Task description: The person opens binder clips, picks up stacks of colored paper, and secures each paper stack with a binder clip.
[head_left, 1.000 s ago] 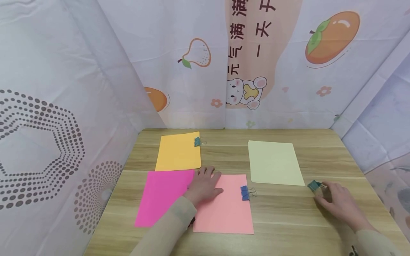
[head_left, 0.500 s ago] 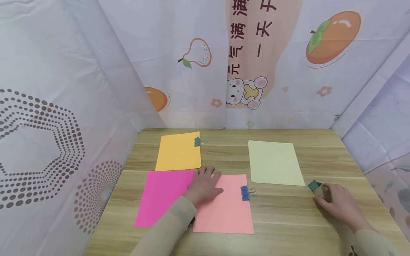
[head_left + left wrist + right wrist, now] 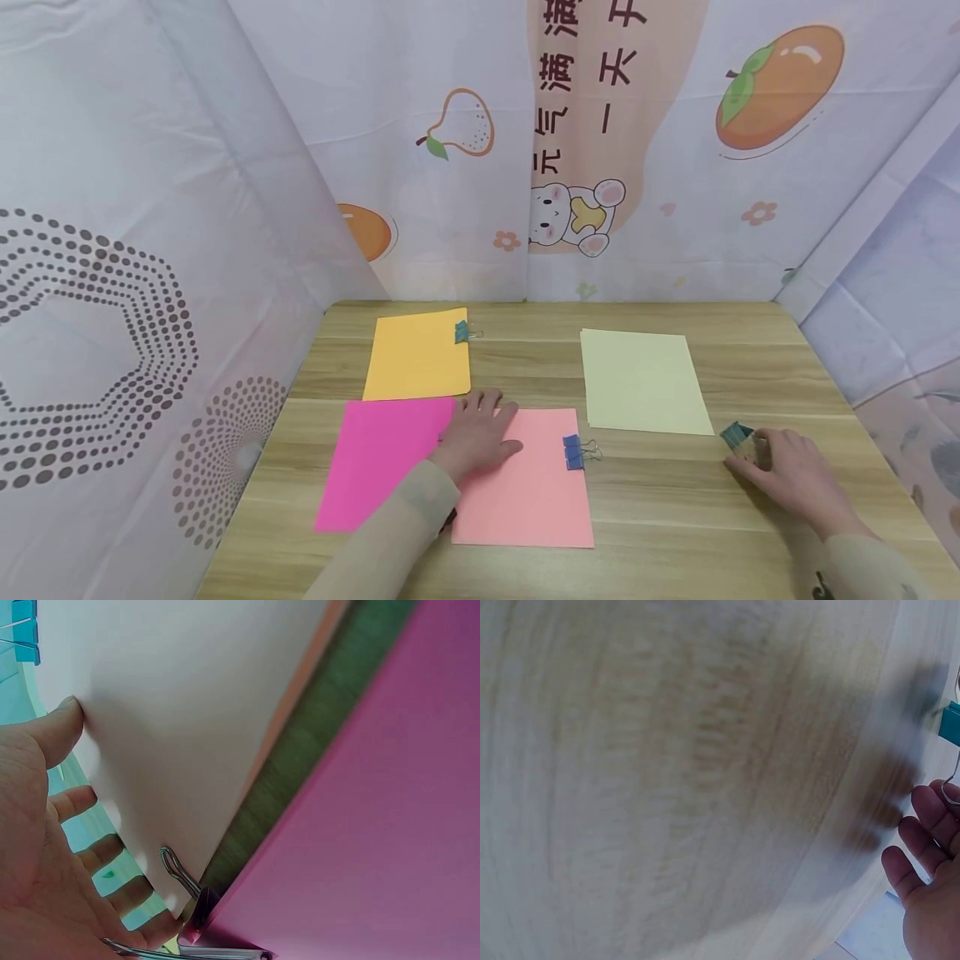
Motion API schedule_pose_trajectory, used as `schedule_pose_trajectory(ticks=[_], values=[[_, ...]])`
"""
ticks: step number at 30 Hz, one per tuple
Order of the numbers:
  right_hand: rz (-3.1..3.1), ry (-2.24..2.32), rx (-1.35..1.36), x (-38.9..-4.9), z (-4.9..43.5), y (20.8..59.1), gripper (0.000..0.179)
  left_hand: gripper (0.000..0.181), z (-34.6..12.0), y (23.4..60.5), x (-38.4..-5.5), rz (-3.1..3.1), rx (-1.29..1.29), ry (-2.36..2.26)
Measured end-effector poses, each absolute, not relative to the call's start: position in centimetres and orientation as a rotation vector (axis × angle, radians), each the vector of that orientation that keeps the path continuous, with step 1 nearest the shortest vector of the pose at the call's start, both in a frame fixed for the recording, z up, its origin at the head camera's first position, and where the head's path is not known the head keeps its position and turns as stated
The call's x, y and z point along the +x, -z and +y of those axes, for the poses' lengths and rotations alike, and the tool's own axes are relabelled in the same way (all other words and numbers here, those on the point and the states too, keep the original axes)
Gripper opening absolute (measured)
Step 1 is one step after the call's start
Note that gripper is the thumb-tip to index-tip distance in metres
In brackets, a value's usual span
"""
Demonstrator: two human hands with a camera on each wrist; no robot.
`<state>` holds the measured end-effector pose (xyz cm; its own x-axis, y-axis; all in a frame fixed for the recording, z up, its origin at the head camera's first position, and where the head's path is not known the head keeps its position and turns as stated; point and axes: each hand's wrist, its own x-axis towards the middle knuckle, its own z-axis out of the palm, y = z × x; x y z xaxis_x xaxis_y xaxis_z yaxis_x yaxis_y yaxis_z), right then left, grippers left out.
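Observation:
My left hand point(image 3: 477, 433) rests with spread fingers over the left edge of the salmon-pink paper point(image 3: 525, 500), overlapping the magenta paper point(image 3: 378, 467). In the left wrist view, a pink binder clip point(image 3: 201, 919) grips the magenta paper beside my fingertips. A blue binder clip point(image 3: 573, 452) sits on the salmon paper's right edge. At the far right, my right hand point(image 3: 802, 475) curves its thumb and fingers round a teal binder clip point(image 3: 735, 435), low over the table. The right wrist view shows the clip's wire handle at the fingertips; the thumb is hidden there.
Orange paper point(image 3: 420, 358) with another teal binder clip point(image 3: 461, 332) lies at the back left. A pale yellow paper stack point(image 3: 645, 383) lies on the wooden table point(image 3: 660, 500), left of the right hand. Printed curtains point(image 3: 450, 208) enclose the back and sides.
My right thumb has shifted left and toward the front beside the teal binder clip. The clip, the left hand and the papers have stayed put.

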<state>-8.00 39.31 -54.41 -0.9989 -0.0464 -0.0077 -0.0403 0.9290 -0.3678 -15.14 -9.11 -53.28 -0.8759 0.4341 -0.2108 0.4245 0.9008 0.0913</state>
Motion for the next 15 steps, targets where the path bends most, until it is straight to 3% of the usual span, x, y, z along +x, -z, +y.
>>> schedule_pose_trajectory(ticks=[15], values=[[3.077, 0.479, -0.057, -8.04, 39.43, 54.54, 0.08, 0.065, -9.09, 53.38, -15.14, 2.837, 0.647, -0.055]])
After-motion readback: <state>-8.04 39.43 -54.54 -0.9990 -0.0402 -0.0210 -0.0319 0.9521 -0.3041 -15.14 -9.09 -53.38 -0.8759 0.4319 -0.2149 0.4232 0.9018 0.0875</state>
